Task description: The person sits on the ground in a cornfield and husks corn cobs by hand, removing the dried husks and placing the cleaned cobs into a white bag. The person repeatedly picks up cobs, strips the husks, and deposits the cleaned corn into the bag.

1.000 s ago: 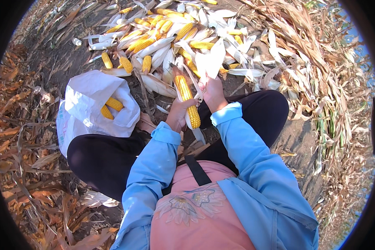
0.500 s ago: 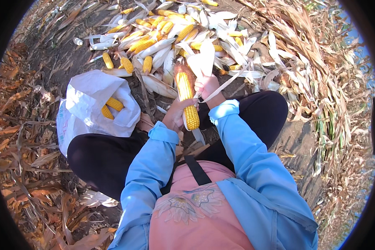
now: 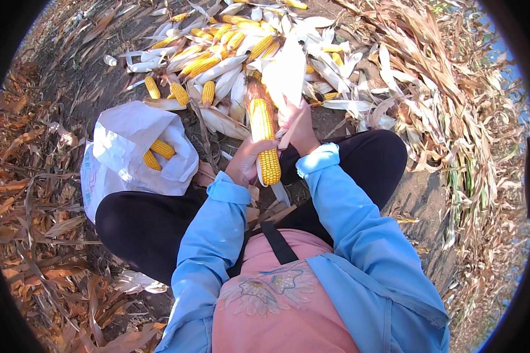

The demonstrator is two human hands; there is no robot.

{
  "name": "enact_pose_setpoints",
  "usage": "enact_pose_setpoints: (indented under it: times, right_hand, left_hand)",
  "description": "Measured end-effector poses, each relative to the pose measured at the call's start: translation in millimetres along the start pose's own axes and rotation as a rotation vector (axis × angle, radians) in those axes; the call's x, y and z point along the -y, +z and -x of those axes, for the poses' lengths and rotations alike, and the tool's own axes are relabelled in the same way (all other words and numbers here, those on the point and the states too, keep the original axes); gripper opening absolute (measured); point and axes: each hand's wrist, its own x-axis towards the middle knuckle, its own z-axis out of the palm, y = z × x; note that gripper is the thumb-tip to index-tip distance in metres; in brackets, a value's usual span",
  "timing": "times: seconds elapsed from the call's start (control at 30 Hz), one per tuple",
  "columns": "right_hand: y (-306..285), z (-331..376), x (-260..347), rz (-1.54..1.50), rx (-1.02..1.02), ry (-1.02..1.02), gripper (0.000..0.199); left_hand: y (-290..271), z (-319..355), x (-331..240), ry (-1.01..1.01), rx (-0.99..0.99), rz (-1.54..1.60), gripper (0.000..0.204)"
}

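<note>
A partly bared ear of corn (image 3: 269, 163) stands between my hands, its yellow kernels showing and brown silk at the far tip. My left hand (image 3: 245, 160) wraps round its lower part, thumb across the kernels. Pale corn husk (image 3: 284, 70) fans up from my right hand (image 3: 299, 128), whose fingers are closed on it just right of the ear. A strip of husk hangs across that hand. Left of my left hand, a white woven sack (image 3: 126, 132) lies with its mouth open, and two bare ears of corn (image 3: 162, 149) show inside.
Beyond my hands spreads a pile of corn ears (image 3: 224, 44), some bare and some in pale husks. Dry stalks (image 3: 424, 76) lie heaped at the right, brown leaves (image 3: 41, 235) at the left. My crossed legs (image 3: 138, 232) flank the work area.
My right hand has shifted slightly right, and the husk it holds has swung across the far end of the ear. The left hand keeps its hold on the ear.
</note>
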Motion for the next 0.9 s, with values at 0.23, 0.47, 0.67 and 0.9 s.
enact_pose_setpoints:
  times: [0.23, 0.47, 0.67, 0.9]
  right_hand:
    - [-5.8, -12.5, -17.9, 0.069, -0.143, -0.042, 0.016]
    - [-20.9, -40.4, -54.1, -0.095, -0.345, 0.084, 0.02]
    - [-40.8, -55.7, -56.5, -0.06, -0.465, 0.097, 0.013]
    - [-80.3, -83.7, 12.2, -0.113, -0.067, 0.141, 0.009]
  left_hand:
    - [20.8, 3.4, 1.6, 0.063, -0.086, -0.159, 0.044]
    - [25.7, -0.7, 8.8, 0.239, -0.161, -0.33, 0.043]
    - [25.5, 8.7, 9.3, 0.307, -0.145, -0.594, 0.038]
    - [-4.7, 4.3, -4.8, 0.339, -0.359, -0.403, 0.038]
